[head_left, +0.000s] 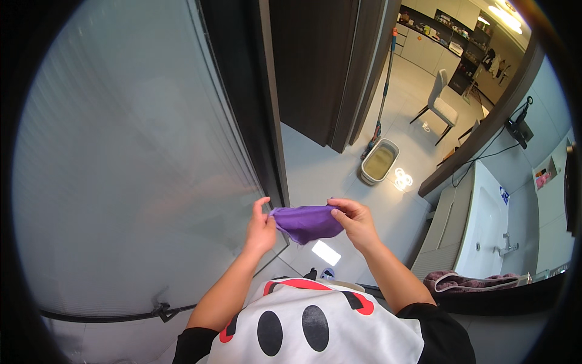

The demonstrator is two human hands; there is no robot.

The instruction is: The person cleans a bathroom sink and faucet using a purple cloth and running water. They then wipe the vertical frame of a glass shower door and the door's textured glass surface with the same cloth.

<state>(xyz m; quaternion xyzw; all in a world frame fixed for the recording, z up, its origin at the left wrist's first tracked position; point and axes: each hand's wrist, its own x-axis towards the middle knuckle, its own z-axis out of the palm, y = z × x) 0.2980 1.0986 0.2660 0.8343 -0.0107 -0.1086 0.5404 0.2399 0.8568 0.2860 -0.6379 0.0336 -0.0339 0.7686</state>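
A purple cloth (pixel 309 223) is stretched between my two hands, in front of my chest. Its left corner is pinched between the thumb and fingers of my left hand (pixel 261 230), close to the dark frame of a glass panel. My right hand (pixel 357 220) grips the other end, thumb on top and fingers behind. The lower edge of the cloth sags loosely between them. Part of the cloth is hidden behind my right fingers.
A ribbed glass panel (pixel 136 173) fills the left side. Beyond my hands, a bucket of murky water (pixel 381 160) stands on the tiles beside a mop (pixel 385 91). At right is a white washbasin (pixel 484 223) with a brownish-purple towel (pixel 473 281). A chair (pixel 441 104) stands farther off.
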